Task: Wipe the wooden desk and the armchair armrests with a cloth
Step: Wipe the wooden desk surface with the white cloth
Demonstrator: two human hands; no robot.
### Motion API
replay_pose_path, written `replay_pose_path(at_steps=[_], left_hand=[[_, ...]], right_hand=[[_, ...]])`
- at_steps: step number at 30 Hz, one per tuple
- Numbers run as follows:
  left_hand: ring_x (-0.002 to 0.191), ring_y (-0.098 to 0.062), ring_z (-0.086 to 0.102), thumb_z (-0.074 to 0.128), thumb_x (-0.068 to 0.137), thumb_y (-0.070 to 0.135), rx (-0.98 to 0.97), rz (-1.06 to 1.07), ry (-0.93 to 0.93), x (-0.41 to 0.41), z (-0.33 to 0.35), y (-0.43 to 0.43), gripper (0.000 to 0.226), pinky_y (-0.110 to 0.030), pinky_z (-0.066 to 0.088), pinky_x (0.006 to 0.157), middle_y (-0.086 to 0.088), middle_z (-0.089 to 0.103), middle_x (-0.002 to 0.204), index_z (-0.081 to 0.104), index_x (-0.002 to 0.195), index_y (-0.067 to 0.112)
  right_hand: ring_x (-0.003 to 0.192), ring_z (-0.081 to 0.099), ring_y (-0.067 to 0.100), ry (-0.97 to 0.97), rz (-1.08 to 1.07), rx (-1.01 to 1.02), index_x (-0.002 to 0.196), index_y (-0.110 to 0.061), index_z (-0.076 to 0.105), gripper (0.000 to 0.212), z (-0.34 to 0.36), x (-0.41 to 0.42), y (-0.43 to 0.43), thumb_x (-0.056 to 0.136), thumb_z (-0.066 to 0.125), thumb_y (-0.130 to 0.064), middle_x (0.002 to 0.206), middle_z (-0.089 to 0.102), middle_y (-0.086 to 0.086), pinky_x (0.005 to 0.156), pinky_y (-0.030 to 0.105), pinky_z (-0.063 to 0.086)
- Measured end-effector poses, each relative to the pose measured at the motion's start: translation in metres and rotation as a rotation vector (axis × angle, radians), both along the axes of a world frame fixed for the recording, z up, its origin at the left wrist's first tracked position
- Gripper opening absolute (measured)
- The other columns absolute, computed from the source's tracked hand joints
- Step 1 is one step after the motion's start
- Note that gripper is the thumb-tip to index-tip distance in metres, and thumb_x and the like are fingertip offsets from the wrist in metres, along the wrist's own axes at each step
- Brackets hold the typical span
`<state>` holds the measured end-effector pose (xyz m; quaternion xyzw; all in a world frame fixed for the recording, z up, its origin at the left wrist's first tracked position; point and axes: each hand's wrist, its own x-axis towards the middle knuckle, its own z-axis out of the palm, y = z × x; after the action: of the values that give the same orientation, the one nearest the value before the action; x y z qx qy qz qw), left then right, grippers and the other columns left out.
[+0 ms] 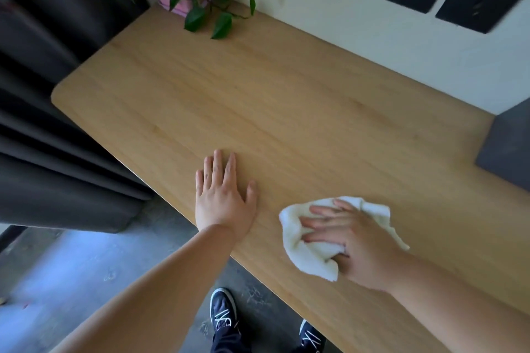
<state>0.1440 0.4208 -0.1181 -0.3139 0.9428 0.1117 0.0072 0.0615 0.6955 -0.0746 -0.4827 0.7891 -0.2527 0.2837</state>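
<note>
The white cloth point(305, 256) lies on the desk point(286, 94) near its front edge, under the right hand point(358, 249). The fingers point(322, 210) of this hand are straight and spread, pressing flat on the cloth, which sticks out past the fingertips. The thumb seems to touch a bunched fold, but this part is blurred. The left hand point(222, 203) rests flat on the bare wood beside it, fingers straight, apart from the cloth.
</note>
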Motion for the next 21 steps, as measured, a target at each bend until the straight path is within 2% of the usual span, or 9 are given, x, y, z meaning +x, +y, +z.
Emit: replay_pose_path(at_steps=[2, 4, 5, 7, 8, 11, 14, 16, 21], left_hand=[[0.161, -0.019, -0.006, 0.023, 0.097, 0.064, 0.008, -0.010, -0.023, 0.000, 0.003, 0.001, 0.080, -0.040, 0.001, 0.131, -0.001, 0.001, 0.175, 0.014, 0.166, 0.024], [0.161, -0.018, -0.008, 0.022, 0.097, 0.065, 0.029, -0.011, -0.051, 0.005, 0.007, 0.008, 0.083, -0.040, 0.002, 0.131, -0.002, -0.003, 0.175, 0.010, 0.167, 0.021], [0.161, -0.018, -0.009, 0.021, 0.096, 0.065, 0.032, -0.020, -0.057, 0.008, 0.008, 0.017, 0.085, -0.039, 0.001, 0.131, -0.002, -0.005, 0.175, 0.007, 0.167, 0.020], [0.160, -0.018, -0.013, 0.020, 0.097, 0.064, 0.037, -0.059, -0.056, 0.015, 0.007, 0.045, 0.086, -0.039, -0.001, 0.131, -0.002, -0.008, 0.175, 0.002, 0.167, 0.017], [0.160, -0.017, -0.016, 0.019, 0.097, 0.064, 0.044, -0.087, -0.058, 0.020, 0.005, 0.060, 0.086, -0.038, -0.002, 0.131, -0.002, -0.010, 0.175, -0.001, 0.166, 0.016], [0.158, -0.015, -0.021, 0.017, 0.099, 0.063, 0.045, -0.121, -0.066, 0.030, 0.000, 0.087, 0.085, -0.037, -0.004, 0.130, -0.001, -0.014, 0.174, -0.006, 0.165, 0.015], [0.158, -0.012, -0.021, 0.018, 0.100, 0.060, 0.045, -0.115, -0.049, 0.029, 0.000, 0.088, 0.082, -0.032, -0.009, 0.129, 0.001, -0.013, 0.174, -0.004, 0.166, 0.016], [0.159, -0.011, -0.015, 0.020, 0.100, 0.056, 0.043, -0.108, -0.012, 0.029, 0.000, 0.086, 0.079, -0.027, -0.013, 0.126, 0.003, -0.008, 0.174, 0.003, 0.166, 0.016], [0.158, -0.009, -0.008, 0.018, 0.096, 0.044, 0.080, -0.112, 0.034, 0.030, 0.003, 0.084, 0.076, -0.025, -0.010, 0.126, 0.004, -0.002, 0.172, 0.016, 0.166, 0.014]], right_hand=[[0.140, 0.048, -0.004, -0.142, -0.108, -0.033, 0.119, -0.046, 0.076, 0.053, 0.010, 0.000, 0.005, 0.086, 0.065, -0.006, 0.134, 0.067, -0.028, 0.122, 0.038, 0.032], [0.109, 0.068, -0.002, -0.351, -0.344, -0.094, 0.105, -0.051, 0.078, 0.056, 0.025, -0.009, 0.002, 0.085, 0.059, -0.003, 0.106, 0.079, -0.021, 0.099, 0.034, 0.053], [0.092, 0.070, 0.001, -0.399, -0.456, -0.157, 0.098, -0.049, 0.079, 0.053, 0.032, -0.020, 0.000, 0.081, 0.057, -0.004, 0.093, 0.081, -0.016, 0.084, 0.030, 0.056], [0.083, 0.069, 0.000, -0.310, -0.605, -0.236, 0.094, -0.044, 0.079, 0.045, 0.041, -0.050, -0.003, 0.078, 0.056, -0.010, 0.088, 0.080, -0.017, 0.073, 0.022, 0.053], [0.087, 0.071, -0.001, -0.241, -0.625, -0.219, 0.101, -0.046, 0.078, 0.044, 0.044, -0.069, -0.005, 0.078, 0.055, -0.016, 0.093, 0.080, -0.020, 0.075, 0.021, 0.054], [0.109, 0.070, 0.012, -0.150, -0.571, -0.055, 0.127, -0.054, 0.066, 0.055, 0.038, -0.111, -0.010, 0.081, 0.053, -0.026, 0.122, 0.075, -0.019, 0.095, 0.037, 0.055], [0.148, 0.041, 0.016, 0.061, -0.370, 0.126, 0.143, -0.044, 0.059, 0.058, 0.010, -0.109, -0.021, 0.092, 0.055, -0.015, 0.160, 0.048, -0.014, 0.121, 0.041, 0.030], [0.155, 0.027, 0.006, 0.111, -0.242, 0.080, 0.142, -0.040, 0.061, 0.060, -0.004, -0.085, -0.022, 0.091, 0.050, -0.011, 0.161, 0.043, -0.019, 0.126, 0.040, 0.018], [0.148, 0.034, -0.004, -0.018, 0.017, -0.059, 0.114, -0.034, 0.079, 0.044, -0.012, -0.007, 0.025, 0.081, 0.060, -0.012, 0.143, 0.062, -0.021, 0.127, 0.033, 0.012]])
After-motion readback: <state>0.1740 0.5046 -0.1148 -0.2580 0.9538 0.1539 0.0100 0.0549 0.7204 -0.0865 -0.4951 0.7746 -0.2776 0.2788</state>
